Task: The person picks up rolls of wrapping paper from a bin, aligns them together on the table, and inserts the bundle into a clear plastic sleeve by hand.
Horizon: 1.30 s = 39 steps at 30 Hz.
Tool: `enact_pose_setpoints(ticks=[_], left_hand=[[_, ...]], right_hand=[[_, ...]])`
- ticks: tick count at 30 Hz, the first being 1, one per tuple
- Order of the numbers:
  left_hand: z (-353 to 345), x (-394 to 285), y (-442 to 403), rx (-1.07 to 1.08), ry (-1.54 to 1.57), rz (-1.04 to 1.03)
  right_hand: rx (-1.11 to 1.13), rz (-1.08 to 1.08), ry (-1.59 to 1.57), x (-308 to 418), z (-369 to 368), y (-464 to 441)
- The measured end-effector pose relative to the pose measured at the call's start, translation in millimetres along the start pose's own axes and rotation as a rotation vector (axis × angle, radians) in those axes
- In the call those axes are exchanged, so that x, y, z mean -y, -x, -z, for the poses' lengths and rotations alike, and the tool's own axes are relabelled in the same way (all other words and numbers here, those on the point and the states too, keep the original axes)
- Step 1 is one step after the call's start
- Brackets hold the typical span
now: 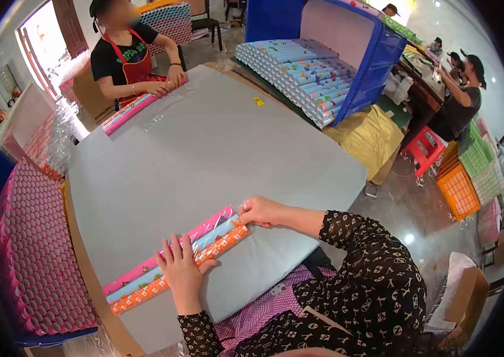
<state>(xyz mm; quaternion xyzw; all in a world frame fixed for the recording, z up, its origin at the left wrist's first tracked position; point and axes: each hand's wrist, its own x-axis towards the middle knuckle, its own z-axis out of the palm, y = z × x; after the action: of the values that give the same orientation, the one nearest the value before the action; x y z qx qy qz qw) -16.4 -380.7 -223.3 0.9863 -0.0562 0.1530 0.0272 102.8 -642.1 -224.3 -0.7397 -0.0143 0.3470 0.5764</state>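
Three rolls lie side by side on the grey table in front of me: a pink roll (139,272), a light blue roll (136,285) and an orange patterned roll (145,296). Clear film shows around them near their right ends. My left hand (181,269) lies across the rolls near their middle, fingers spread. At their right end, my right hand (256,212) is closed in a pinch at the clear film.
Across the grey table (204,149), a co-worker's hands rest on another set of rolls (130,113). A blue crate (368,77) holds stacked rolls at the back right. Many pink tubes (44,250) stand at left. A person sits near a red stool (424,152).
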Motion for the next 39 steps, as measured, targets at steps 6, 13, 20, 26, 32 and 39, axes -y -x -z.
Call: enact_pose_setpoints(ticks=[6,13,20,26,32,39], left_hand=[[-7.6,2.6,1.3,-0.024,-0.022,-0.012],[-4.1,0.7,0.4,-0.007,0.0,-0.002],[-3.8,0.3,0.9,-0.006,-0.013,0.0],[-6.3,1.2,1.2,-0.014,-0.015,-0.011],[-5.5,2.4,2.2,0.005,-0.005,0.0],[-5.5,1.9,2.5,0.004,-0.009,-0.021]], right_hand=[[0.005,-0.003,0.007,-1.1,0.5,-0.7],[0.01,0.004,0.004,-1.0,1.1,1.3],[0.003,-0.009,0.01,0.1,-0.1,1.1],[0.003,0.008,-0.007,-3.9,0.4,-3.0],[0.007,0.035,0.001,1.5,-0.9,1.3],[-0.024,0.059,-0.021,-4.2,-2.5,-3.3]])
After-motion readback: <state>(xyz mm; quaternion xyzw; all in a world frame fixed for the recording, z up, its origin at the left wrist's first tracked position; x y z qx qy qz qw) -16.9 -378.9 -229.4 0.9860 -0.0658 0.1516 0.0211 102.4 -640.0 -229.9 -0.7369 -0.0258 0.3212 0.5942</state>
